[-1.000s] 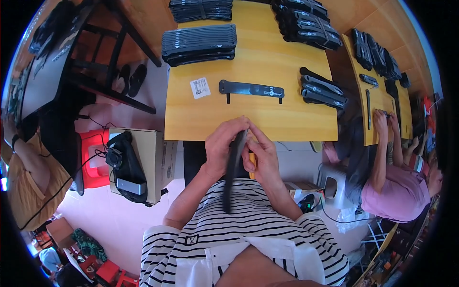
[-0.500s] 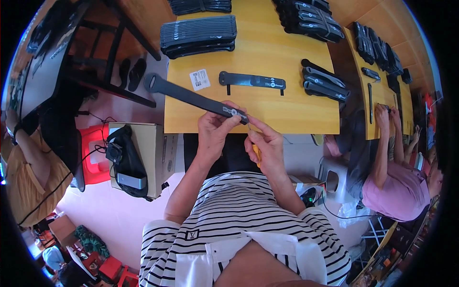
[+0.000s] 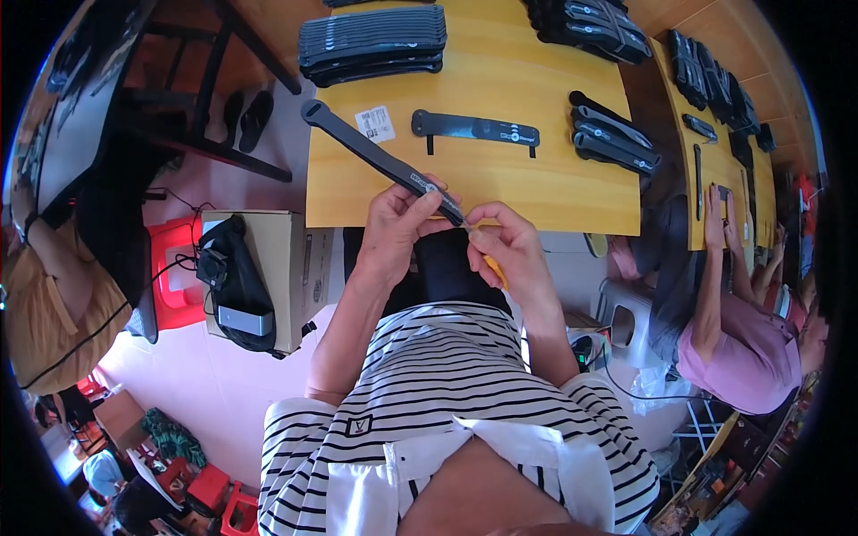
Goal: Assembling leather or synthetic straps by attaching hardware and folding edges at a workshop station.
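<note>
My left hand (image 3: 391,225) is closed on a long black strap (image 3: 365,147) with light printing and a rounded, holed end. The strap slants up to the left over the table's near edge. At its lower end, my right hand (image 3: 520,252) pinches a small tool with a yellow handle (image 3: 495,271). Its thin tip is close to the strap's end; whether it touches, I cannot tell. Another black strap (image 3: 478,128) lies flat on the yellow table (image 3: 554,201), with two short dark marks below it.
A white label (image 3: 374,124) lies left of the flat strap. Stacked black straps (image 3: 371,40) stand at the far left, a bundle (image 3: 594,31) far right, and a loose pile (image 3: 615,141) at the right. A cardboard box (image 3: 284,268) stands left; a co-worker in pink (image 3: 737,353) sits right.
The held strap has turned to a steeper slant, its holed end moving right and toward the table. My right hand has shifted slightly right. The whole view has tilted a little.
</note>
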Action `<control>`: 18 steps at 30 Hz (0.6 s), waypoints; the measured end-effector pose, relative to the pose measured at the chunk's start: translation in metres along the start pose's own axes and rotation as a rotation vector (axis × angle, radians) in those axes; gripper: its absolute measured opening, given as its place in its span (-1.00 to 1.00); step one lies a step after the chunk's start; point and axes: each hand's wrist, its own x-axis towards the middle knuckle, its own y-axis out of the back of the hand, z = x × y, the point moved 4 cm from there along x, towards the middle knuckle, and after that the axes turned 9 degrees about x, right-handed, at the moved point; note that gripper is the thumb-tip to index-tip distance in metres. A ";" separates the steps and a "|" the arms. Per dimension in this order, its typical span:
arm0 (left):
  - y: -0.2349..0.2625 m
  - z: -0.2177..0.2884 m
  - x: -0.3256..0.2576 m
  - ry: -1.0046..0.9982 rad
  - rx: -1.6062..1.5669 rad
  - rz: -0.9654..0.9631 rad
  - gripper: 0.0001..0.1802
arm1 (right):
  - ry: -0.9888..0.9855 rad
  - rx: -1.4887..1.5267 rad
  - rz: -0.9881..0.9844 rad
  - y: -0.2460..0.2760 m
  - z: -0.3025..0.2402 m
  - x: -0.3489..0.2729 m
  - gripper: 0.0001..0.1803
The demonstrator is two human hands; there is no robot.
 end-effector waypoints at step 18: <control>0.000 0.004 -0.010 -0.168 0.075 0.014 -0.79 | 0.153 -0.211 0.034 -0.012 -0.003 -0.002 -0.63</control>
